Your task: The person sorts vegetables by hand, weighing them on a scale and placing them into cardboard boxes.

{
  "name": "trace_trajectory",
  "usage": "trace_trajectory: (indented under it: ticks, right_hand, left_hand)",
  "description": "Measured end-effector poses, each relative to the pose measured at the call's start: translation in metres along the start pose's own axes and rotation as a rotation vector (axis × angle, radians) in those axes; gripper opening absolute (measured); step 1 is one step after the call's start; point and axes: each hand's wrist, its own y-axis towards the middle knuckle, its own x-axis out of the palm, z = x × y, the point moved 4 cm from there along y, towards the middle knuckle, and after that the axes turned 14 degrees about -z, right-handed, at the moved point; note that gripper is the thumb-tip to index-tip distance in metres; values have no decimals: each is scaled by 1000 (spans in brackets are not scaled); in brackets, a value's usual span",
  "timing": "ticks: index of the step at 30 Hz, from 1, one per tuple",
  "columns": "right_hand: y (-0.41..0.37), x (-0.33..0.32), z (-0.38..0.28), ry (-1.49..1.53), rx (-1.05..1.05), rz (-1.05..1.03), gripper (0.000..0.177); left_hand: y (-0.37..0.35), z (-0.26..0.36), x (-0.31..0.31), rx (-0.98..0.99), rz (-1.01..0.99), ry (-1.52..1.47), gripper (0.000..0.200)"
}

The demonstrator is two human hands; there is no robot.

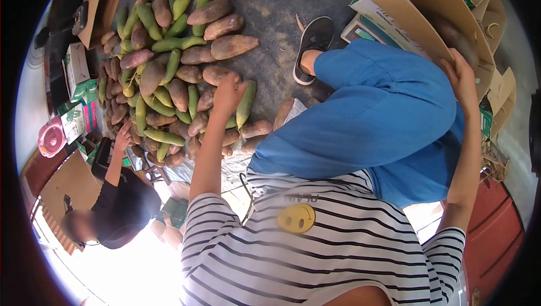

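Note:
My left hand [230,93] is closed, with its fingers curled down over the edge of the pile. Its knuckles touch a reddish-brown tuber [214,75], like a large sweet potato, and a green radish [246,106] lies against its other side. What the fingertips grip, if anything, is hidden. My right hand [463,78] grips the edge of an open cardboard box [417,21], fingers bent over the flap. A dark brownish tuber [455,36] shows inside this box.
Green radishes [163,136] and tubers lie heaped on the dark floor [276,30]. My shoe [314,38] stands between heap and box. At left, another person [121,210] reaches toward the heap with one hand [123,137]. Cartons [76,69] and a pink fan [52,137] stand behind.

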Motion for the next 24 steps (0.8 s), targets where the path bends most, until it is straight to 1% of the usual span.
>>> trace_trajectory:
  ticks: [2, 3, 5, 8, 11, 14, 17, 20, 24]
  right_hand:
    - [-1, 2, 0, 35, -31, 39, 23]
    - [0, 1, -4, 52, 3, -8, 22]
    - [1, -1, -10, 43, 55, -32, 22]
    - [-1, 1, -9, 54, 91, -36, 23]
    - [2, 0, -10, 44, 100, -12, 23]
    - [2, 0, -11, 23, 97, -16, 24]
    - [1, -1, -8, -15, 102, -36, 24]
    - [0, -1, -15, -11, 124, -34, 23]
    - [1, -3, -16, -18, 110, -24, 22]
  left_hand:
    - [-22, -38, 40, -148, -181, 222, 37]
    - [-31, -49, 61, -153, -254, 193, 39]
    - [-45, -66, 97, -159, -397, 137, 42]
    - [-53, -60, 136, 100, -408, 134, 47]
    - [-34, -44, 174, 64, -456, -245, 54]
    - [-19, -31, 192, -19, -570, -370, 61]
    - [-11, -25, 199, -52, -709, -123, 64]
    - [0, -20, 214, -154, -685, -134, 64]
    - [5, -26, 232, -172, -557, -294, 65]
